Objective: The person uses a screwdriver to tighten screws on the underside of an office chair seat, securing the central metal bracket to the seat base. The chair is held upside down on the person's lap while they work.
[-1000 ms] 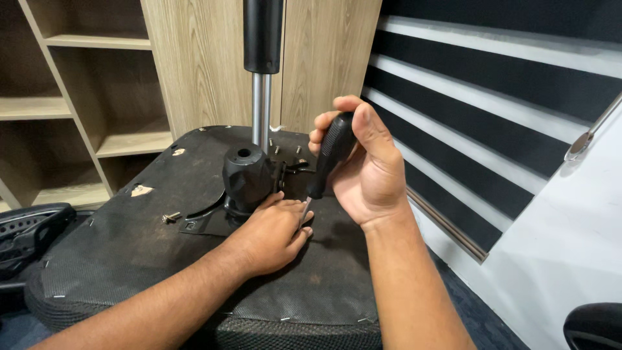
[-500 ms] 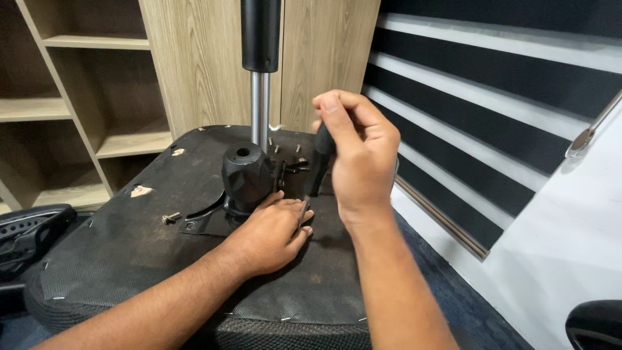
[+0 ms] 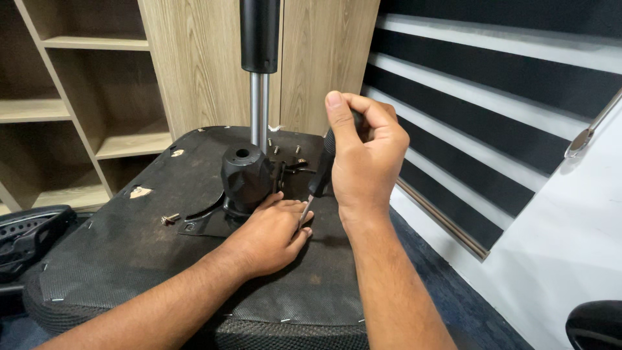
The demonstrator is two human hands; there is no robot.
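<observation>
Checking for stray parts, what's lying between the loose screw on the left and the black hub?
Only bare black underside fabric and the flat plate edge separate the screw from the hub, per the head view.

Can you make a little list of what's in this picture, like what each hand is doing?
Left hand: flat on the upturned chair seat, fingers by the screwdriver tip
Right hand: grips a screwdriver, tip pointing down
Middle: black hub with a metal post
Loose bits: screw on the seat
Behind: wooden shelves, striped blind
</observation>
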